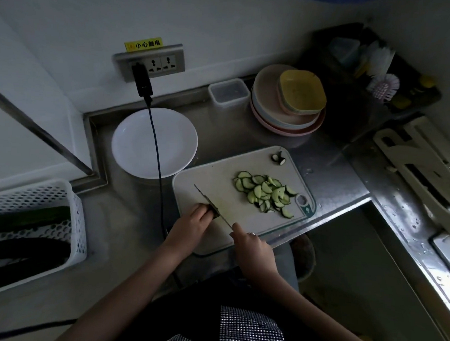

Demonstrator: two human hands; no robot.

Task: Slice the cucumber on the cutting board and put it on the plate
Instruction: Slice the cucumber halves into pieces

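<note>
Cutting board (218, 180) overhanging counter edge, bare toward white plate (154, 142); left hand (191, 226) pinching cucumber stub (214, 212), right hand (251, 247) gripping knife (211, 203).

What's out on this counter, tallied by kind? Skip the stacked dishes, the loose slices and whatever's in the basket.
White plate: 1
Cutting board: 1
Knife: 1
Uncut cucumber piece: 1
White basket: 1
Clear lidded container: 1
Total: 6
</note>
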